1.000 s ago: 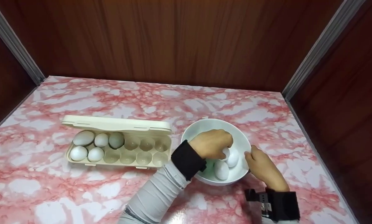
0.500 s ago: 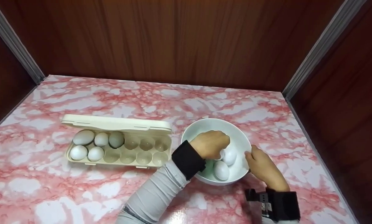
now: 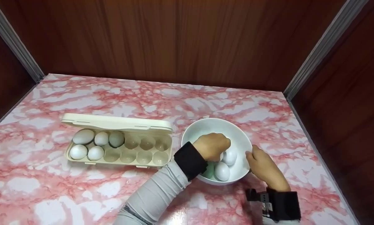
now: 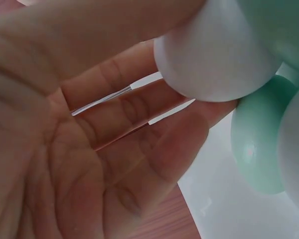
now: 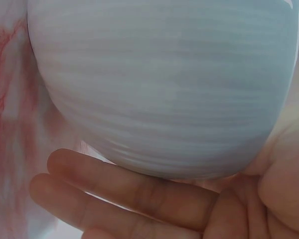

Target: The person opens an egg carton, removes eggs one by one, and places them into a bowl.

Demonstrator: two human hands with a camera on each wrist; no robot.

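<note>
A white bowl (image 3: 205, 128) stands on the marble-patterned table and holds several eggs. My left hand (image 3: 219, 149) reaches down into it, thumb and fingers curled round a white egg (image 4: 219, 59). Beside that egg lie a pale green egg (image 4: 259, 144) and two more white eggs (image 3: 230, 156), (image 3: 222, 171). My right hand (image 3: 252, 157) holds the bowl's right side, thumb at the rim. In the right wrist view its fingers (image 5: 129, 189) wrap under the bowl's outer wall (image 5: 164, 84).
An open cream egg carton (image 3: 137, 157) lies left of the bowl, its lid (image 3: 116, 122) folded back. Several eggs (image 3: 94, 145) fill its left cups; the right cups are bare. Dark wooden walls close in the back and both sides.
My left hand has sunk a little deeper into the bowl and its fingers have curled closer over an egg. The right hand has stayed on the bowl.
</note>
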